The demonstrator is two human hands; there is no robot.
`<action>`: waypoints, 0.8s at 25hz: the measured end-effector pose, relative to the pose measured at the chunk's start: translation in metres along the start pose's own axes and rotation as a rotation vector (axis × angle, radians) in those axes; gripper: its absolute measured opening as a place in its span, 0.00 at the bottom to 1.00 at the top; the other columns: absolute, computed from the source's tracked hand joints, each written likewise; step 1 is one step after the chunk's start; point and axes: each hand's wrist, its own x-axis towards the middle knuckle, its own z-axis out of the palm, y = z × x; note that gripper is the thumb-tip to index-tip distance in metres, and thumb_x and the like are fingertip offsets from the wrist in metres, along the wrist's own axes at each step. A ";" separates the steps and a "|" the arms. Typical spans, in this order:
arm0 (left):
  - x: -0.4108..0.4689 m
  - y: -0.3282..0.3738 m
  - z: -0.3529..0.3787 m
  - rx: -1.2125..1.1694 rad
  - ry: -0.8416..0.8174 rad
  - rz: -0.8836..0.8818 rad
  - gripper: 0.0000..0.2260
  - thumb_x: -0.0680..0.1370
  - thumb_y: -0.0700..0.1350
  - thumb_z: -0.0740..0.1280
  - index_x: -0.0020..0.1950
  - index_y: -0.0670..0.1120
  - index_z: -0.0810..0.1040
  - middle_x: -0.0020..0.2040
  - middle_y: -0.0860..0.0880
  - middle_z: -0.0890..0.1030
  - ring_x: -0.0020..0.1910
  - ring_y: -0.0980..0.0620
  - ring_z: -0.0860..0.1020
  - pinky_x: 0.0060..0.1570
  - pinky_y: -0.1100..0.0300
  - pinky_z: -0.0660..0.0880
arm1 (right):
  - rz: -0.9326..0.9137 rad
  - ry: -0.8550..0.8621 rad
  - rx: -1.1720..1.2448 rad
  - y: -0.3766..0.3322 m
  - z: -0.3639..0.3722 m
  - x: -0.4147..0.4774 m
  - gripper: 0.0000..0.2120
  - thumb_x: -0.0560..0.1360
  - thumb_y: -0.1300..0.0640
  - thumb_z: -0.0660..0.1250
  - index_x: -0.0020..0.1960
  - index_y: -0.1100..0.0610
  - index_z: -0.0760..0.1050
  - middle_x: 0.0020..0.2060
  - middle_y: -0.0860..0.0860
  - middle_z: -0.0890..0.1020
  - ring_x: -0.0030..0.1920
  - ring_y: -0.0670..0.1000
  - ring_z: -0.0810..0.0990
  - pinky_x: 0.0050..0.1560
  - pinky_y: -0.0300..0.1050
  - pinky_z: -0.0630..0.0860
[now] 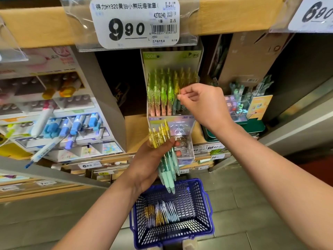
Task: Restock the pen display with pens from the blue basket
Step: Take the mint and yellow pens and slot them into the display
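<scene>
Pens [163, 94] stood upright in the display [171, 58], just beyond the right hand [200, 98], which pinched one yellow top [177, 88]; nearer, the left hand [151, 159] gripped a bundle [167, 170] upright above the blue basket [191, 201].

Left hand [153, 159], forearm reaching forward, grips a pen bundle [159, 136]; right hand [200, 98], raised higher, pinches a yellow pen [177, 88] with its fingertips.

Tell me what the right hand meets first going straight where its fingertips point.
Likely the green-topped pens in the pen display, just beyond the yellow pen the right hand pinches; depth unclear.
</scene>
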 end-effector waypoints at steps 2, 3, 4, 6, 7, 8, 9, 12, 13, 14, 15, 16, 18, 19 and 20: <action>0.001 0.001 0.001 -0.006 -0.005 -0.001 0.19 0.75 0.48 0.74 0.64 0.45 0.80 0.54 0.46 0.87 0.54 0.44 0.86 0.45 0.53 0.83 | 0.035 -0.023 0.028 0.002 0.000 -0.003 0.04 0.76 0.54 0.74 0.48 0.53 0.84 0.36 0.43 0.84 0.37 0.39 0.82 0.42 0.26 0.76; 0.001 0.002 0.002 -0.007 -0.008 0.000 0.18 0.75 0.47 0.74 0.64 0.44 0.80 0.54 0.45 0.87 0.53 0.45 0.86 0.44 0.53 0.83 | 0.073 -0.043 0.048 0.001 -0.002 -0.006 0.03 0.76 0.53 0.74 0.47 0.53 0.84 0.35 0.43 0.84 0.37 0.39 0.83 0.41 0.27 0.77; 0.002 0.002 0.002 -0.010 -0.013 0.001 0.17 0.76 0.47 0.74 0.63 0.45 0.80 0.54 0.45 0.87 0.52 0.46 0.86 0.45 0.54 0.83 | 0.118 -0.084 0.056 0.001 -0.004 -0.010 0.03 0.76 0.52 0.73 0.45 0.51 0.84 0.33 0.43 0.84 0.36 0.39 0.83 0.40 0.28 0.76; 0.002 0.003 0.002 -0.020 -0.040 0.010 0.15 0.77 0.47 0.73 0.62 0.45 0.82 0.55 0.44 0.87 0.51 0.46 0.86 0.46 0.54 0.83 | 0.198 -0.271 0.068 0.001 -0.006 -0.021 0.04 0.78 0.51 0.71 0.46 0.47 0.84 0.33 0.41 0.85 0.35 0.36 0.82 0.38 0.28 0.73; 0.002 0.004 0.001 -0.024 -0.059 0.017 0.14 0.77 0.47 0.73 0.62 0.45 0.83 0.55 0.44 0.87 0.51 0.47 0.86 0.46 0.54 0.82 | 0.234 -0.395 0.093 0.000 -0.006 -0.026 0.05 0.79 0.50 0.70 0.48 0.45 0.85 0.37 0.39 0.85 0.37 0.35 0.82 0.40 0.30 0.74; 0.001 0.004 0.001 -0.024 -0.079 0.026 0.13 0.78 0.47 0.73 0.61 0.46 0.84 0.55 0.44 0.87 0.51 0.47 0.86 0.47 0.54 0.82 | 0.272 -0.506 0.144 0.000 -0.006 -0.032 0.05 0.79 0.49 0.69 0.50 0.44 0.85 0.40 0.38 0.85 0.40 0.34 0.82 0.44 0.32 0.75; 0.001 0.004 0.001 -0.024 -0.097 0.033 0.13 0.78 0.48 0.73 0.61 0.47 0.84 0.55 0.44 0.86 0.51 0.47 0.86 0.47 0.54 0.82 | 0.309 -0.587 0.223 0.000 -0.005 -0.036 0.06 0.80 0.49 0.69 0.52 0.45 0.85 0.39 0.38 0.85 0.40 0.35 0.81 0.47 0.34 0.76; 0.001 0.004 0.004 -0.031 -0.108 0.042 0.12 0.78 0.48 0.72 0.61 0.48 0.85 0.56 0.43 0.86 0.51 0.48 0.86 0.47 0.55 0.82 | 0.436 -0.599 0.508 0.002 -0.004 -0.042 0.07 0.78 0.54 0.71 0.54 0.55 0.84 0.33 0.43 0.84 0.35 0.40 0.81 0.42 0.35 0.77; 0.001 0.003 0.005 -0.037 -0.099 0.048 0.13 0.78 0.48 0.72 0.61 0.48 0.85 0.56 0.43 0.86 0.51 0.48 0.86 0.47 0.55 0.82 | 0.481 -0.560 0.589 0.003 -0.005 -0.042 0.07 0.77 0.56 0.72 0.54 0.57 0.84 0.33 0.45 0.84 0.35 0.43 0.81 0.40 0.36 0.77; 0.002 0.003 0.006 -0.047 -0.083 0.055 0.13 0.78 0.48 0.72 0.61 0.47 0.85 0.55 0.43 0.87 0.50 0.48 0.86 0.46 0.56 0.82 | 0.508 -0.514 0.653 0.002 -0.007 -0.041 0.06 0.77 0.58 0.72 0.52 0.58 0.83 0.33 0.47 0.84 0.36 0.46 0.81 0.40 0.39 0.78; 0.002 0.003 0.007 -0.058 -0.063 0.057 0.13 0.77 0.47 0.72 0.61 0.46 0.85 0.54 0.44 0.87 0.49 0.48 0.86 0.45 0.56 0.82 | 0.511 -0.460 0.698 0.002 -0.011 -0.038 0.05 0.76 0.60 0.72 0.51 0.58 0.83 0.34 0.50 0.84 0.38 0.48 0.82 0.42 0.41 0.80; 0.003 0.002 0.008 -0.072 -0.040 0.052 0.14 0.77 0.47 0.73 0.60 0.45 0.84 0.53 0.44 0.87 0.48 0.48 0.86 0.44 0.55 0.82 | 0.494 -0.395 0.729 0.002 -0.015 -0.034 0.04 0.76 0.61 0.72 0.50 0.58 0.83 0.36 0.51 0.85 0.39 0.50 0.83 0.44 0.41 0.81; 0.003 0.000 0.010 -0.093 -0.004 0.028 0.14 0.75 0.47 0.74 0.58 0.44 0.84 0.52 0.45 0.87 0.47 0.49 0.86 0.43 0.55 0.83 | 0.430 -0.233 0.744 0.001 -0.024 -0.024 0.02 0.76 0.62 0.72 0.49 0.59 0.82 0.36 0.52 0.86 0.39 0.50 0.85 0.45 0.41 0.83; 0.003 -0.001 0.010 -0.096 0.003 0.018 0.14 0.75 0.47 0.74 0.58 0.44 0.83 0.52 0.45 0.87 0.46 0.49 0.86 0.44 0.55 0.83 | 0.395 -0.151 0.720 0.000 -0.029 -0.017 0.01 0.77 0.62 0.72 0.48 0.59 0.82 0.36 0.52 0.86 0.39 0.49 0.86 0.45 0.41 0.84; 0.003 -0.002 0.011 -0.097 0.006 0.011 0.14 0.75 0.47 0.74 0.58 0.43 0.83 0.52 0.45 0.87 0.46 0.49 0.86 0.44 0.55 0.83 | 0.361 -0.074 0.677 -0.001 -0.034 -0.011 0.01 0.77 0.63 0.72 0.47 0.58 0.82 0.36 0.52 0.86 0.40 0.49 0.86 0.46 0.42 0.84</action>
